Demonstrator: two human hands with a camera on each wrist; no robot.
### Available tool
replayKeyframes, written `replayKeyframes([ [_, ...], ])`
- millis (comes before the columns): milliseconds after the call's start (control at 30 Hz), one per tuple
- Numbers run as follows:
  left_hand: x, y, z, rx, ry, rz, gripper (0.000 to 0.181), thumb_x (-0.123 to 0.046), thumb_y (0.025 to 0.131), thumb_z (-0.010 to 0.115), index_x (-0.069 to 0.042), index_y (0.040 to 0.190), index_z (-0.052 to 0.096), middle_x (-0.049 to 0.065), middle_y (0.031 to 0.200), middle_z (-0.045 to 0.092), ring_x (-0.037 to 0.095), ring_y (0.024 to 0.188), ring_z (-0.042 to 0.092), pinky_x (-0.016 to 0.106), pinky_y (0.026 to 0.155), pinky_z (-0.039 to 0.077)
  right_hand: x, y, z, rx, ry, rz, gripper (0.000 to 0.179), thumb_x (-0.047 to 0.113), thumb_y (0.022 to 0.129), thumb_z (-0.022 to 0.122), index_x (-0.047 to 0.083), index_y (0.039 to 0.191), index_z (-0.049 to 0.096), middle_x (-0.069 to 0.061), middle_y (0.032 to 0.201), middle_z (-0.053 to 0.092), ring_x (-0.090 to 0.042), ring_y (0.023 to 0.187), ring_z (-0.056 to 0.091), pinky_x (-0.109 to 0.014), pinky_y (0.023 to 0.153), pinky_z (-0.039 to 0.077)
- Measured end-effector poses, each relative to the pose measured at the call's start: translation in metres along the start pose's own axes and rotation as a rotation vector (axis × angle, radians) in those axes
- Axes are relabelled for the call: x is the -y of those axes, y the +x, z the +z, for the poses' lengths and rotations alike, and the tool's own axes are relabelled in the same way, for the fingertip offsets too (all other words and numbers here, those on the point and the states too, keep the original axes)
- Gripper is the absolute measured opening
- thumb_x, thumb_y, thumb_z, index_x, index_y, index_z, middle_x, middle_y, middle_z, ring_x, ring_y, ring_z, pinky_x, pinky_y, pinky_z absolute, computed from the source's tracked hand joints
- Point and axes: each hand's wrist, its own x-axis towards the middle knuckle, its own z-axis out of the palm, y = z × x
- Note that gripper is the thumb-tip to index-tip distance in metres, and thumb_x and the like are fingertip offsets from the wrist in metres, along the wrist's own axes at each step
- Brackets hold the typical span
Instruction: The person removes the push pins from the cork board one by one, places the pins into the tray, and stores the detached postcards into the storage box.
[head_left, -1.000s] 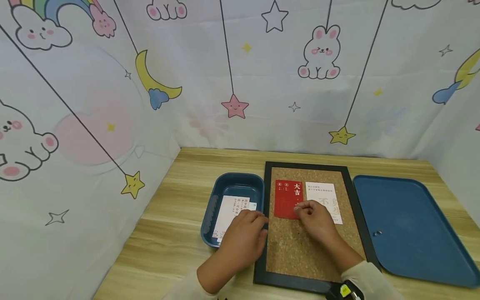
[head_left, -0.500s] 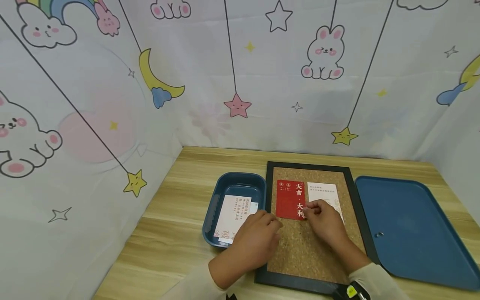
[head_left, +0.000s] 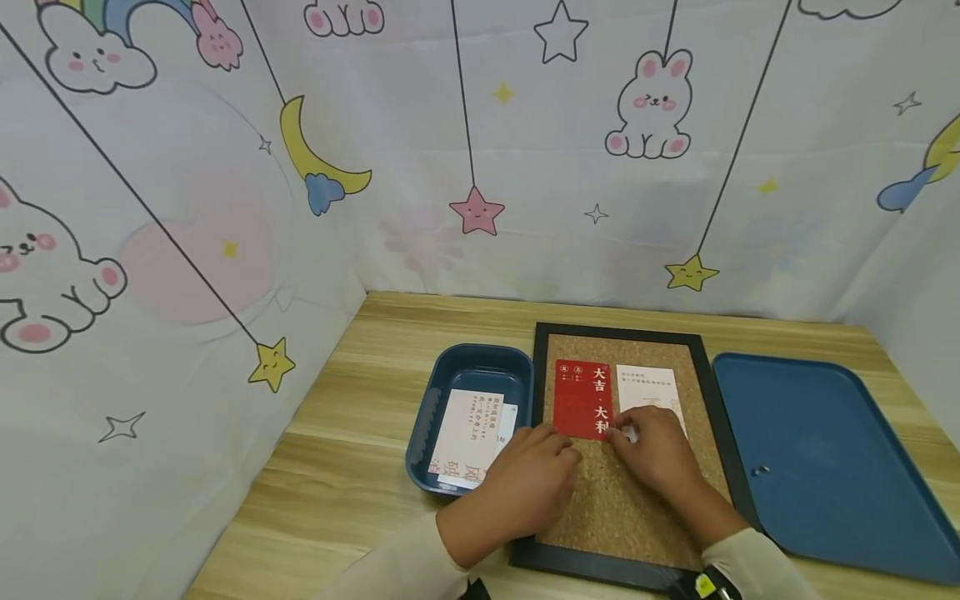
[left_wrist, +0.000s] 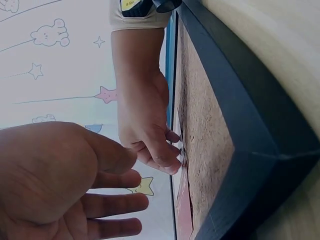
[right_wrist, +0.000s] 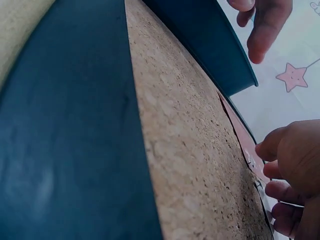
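Grip, head view: note the left hand (head_left: 528,483) relaxed, holding nothing, over the left edge of the corkboard (head_left: 600,508); note the right hand (head_left: 656,450) with bent fingers at the lower right corner of the red card (head_left: 577,400). Cannot tell whether pinching that corner, a small fastener or nothing. Locate the red card in the corkboard's upper left corner, with the white card (head_left: 647,387) just beside, toward the upper right corner. Judge the step in hand as fixing the red card at its lower right corner. For the next move, press straight down there, steadying the lower edge.

Count on the tabletop (head_left: 352,467): one bin (head_left: 483,348) toward the left edge, one corkboard, one tray (head_left: 832,450) toward the right edge. Count two cards pinned or laid on cork, two discernible in the bin. Cannot count the metallic bits (head_left: 761,471) near the tray's left edge.

Left wrist view: see one red card edge, apparently slightly raised.

Right wrist view: see one shiny spot near the right fingertips, too small to identify.
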Motion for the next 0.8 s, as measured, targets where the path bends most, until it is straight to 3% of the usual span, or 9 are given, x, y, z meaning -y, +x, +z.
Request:
replayKeyframes([
  [167, -0.004, 0.006, 0.0, 0.072, 0.042, 0.02, 0.027, -0.035, 0.095, 0.071, -0.02, 0.118, 0.072, -0.004, 0.122, 0.067, 0.016, 0.12, 0.055, 0.035, 0.097, 0.044, -0.002, 0.001, 0.002, -0.013, -0.041, -0.052, 0.013, 0.017, 0.084, 0.081, 0.006, 0.09, 0.078, -0.008, 0.091, 0.073, -0.033, 0.095, 0.06, -0.052, 0.083, 0.044],
  [400, -0.008, 0.012, 0.002, 0.211, 0.042, 0.012, 0.036, -0.038, 0.097, 0.068, -0.018, 0.127, 0.069, 0.0, 0.131, 0.064, 0.022, 0.127, 0.052, 0.041, 0.104, 0.041, -0.001, 0.001, 0.002, -0.011, -0.064, -0.076, 0.012, 0.017, 0.081, 0.083, 0.008, 0.085, 0.077, -0.009, 0.093, 0.072, -0.034, 0.095, 0.06, -0.051, 0.082, 0.044],
  [600, -0.01, 0.017, 0.0, 0.279, 0.056, -0.015, 0.038, -0.039, 0.096, 0.068, -0.019, 0.129, 0.069, 0.0, 0.132, 0.063, 0.023, 0.13, 0.05, 0.041, 0.105, 0.039, 0.001, -0.001, 0.001, -0.028, -0.078, -0.09, 0.012, 0.016, 0.08, 0.083, 0.007, 0.083, 0.076, -0.011, 0.092, 0.072, -0.037, 0.095, 0.061, -0.054, 0.082, 0.045],
  [800, -0.009, 0.022, 0.007, 0.324, 0.046, -0.024, 0.038, -0.039, 0.096, 0.068, -0.02, 0.129, 0.068, 0.003, 0.135, 0.061, 0.025, 0.132, 0.049, 0.043, 0.107, 0.038, 0.002, -0.001, 0.001, -0.022, -0.089, -0.07, 0.011, 0.016, 0.08, 0.083, 0.007, 0.082, 0.075, -0.01, 0.091, 0.071, -0.036, 0.093, 0.06, -0.053, 0.08, 0.045],
])
